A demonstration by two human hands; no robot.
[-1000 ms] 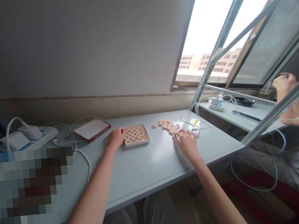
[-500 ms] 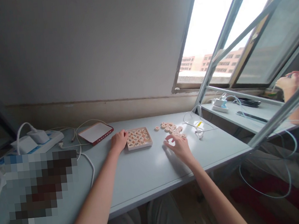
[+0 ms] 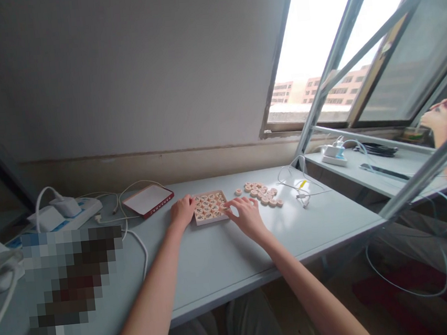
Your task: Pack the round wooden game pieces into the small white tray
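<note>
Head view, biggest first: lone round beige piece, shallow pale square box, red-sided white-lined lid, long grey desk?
1. Grey desk
2. Red-sided lid and pale box: too close to rank; lid looks wider
3. Beige piece

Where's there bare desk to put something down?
The desk is bare between your forearms, in front of the box, and right of your right hand, between the loose pieces and the near edge. It's crowded at left around the power strip, and far right by the white cable.

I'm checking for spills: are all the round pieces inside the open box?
No, a cluster of round pieces lies on the desk, right of the box.
</note>
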